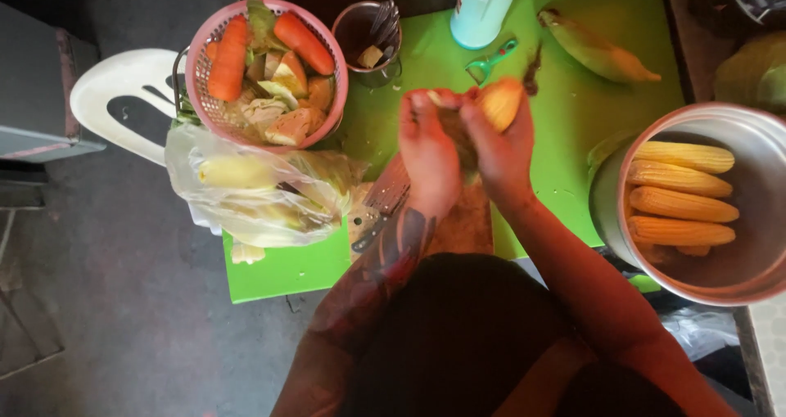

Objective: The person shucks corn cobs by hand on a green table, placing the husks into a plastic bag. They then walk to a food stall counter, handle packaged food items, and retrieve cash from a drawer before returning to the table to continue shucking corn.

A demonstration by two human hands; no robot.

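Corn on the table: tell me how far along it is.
Done: four bare cobs lie in the metal pot. In hand: the left hand and right hand grip one cob together. Left: one cob in its husk on the green table.

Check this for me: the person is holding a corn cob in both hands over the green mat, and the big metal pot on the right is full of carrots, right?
Not quite. In the head view the metal pot holds peeled corn cobs, not carrots; the carrots lie in the pink basket. The rest stands: both hands, left and right, hold a corn cob over the green mat.
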